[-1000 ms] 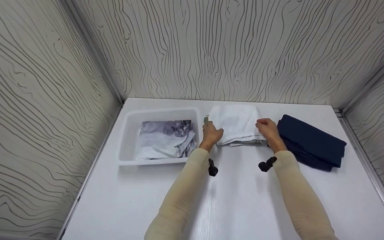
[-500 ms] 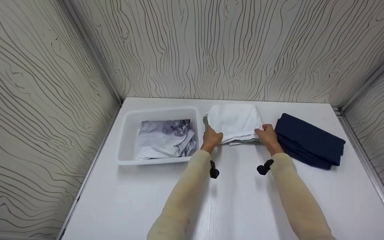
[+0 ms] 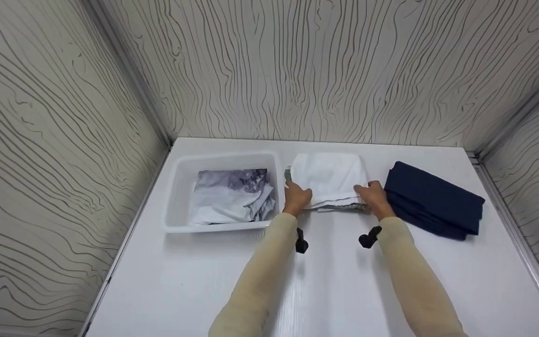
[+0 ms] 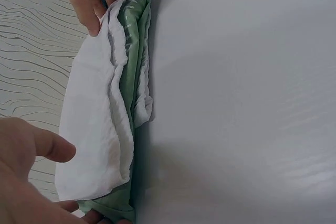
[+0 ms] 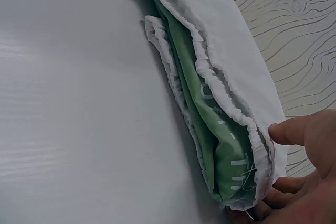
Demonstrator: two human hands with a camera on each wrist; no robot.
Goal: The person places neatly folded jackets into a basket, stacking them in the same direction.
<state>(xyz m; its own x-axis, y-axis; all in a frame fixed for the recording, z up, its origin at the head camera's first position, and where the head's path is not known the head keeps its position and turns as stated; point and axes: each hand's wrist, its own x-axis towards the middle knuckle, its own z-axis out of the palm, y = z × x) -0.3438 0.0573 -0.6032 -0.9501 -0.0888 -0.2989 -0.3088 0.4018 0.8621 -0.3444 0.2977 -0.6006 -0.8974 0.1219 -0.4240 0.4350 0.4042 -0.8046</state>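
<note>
A folded white cloth (image 3: 330,175) with gathered edges lies at the back middle of the table. Green fabric (image 5: 231,158) with white lettering shows between its layers. My left hand (image 3: 296,197) holds the front left corner; in the left wrist view its fingers (image 4: 92,216) reach under the green end while the thumb extends over the white top. At the front right corner my right hand (image 3: 373,196) grips the fold, thumb on top and the other fingers underneath, partly hidden by the cloth.
Left of the cloth, a white plastic basket (image 3: 176,196) contains folded white and purple-grey fabric (image 3: 229,194). A folded navy cloth (image 3: 433,199) lies close to the right hand. Patterned wall panels (image 3: 274,70) rise behind the white table (image 3: 180,281) and along its sides.
My right hand has come down from the cloth's right side to grip its front right corner. The white cloth has shifted slightly toward me. The left hand has stayed at its corner.
</note>
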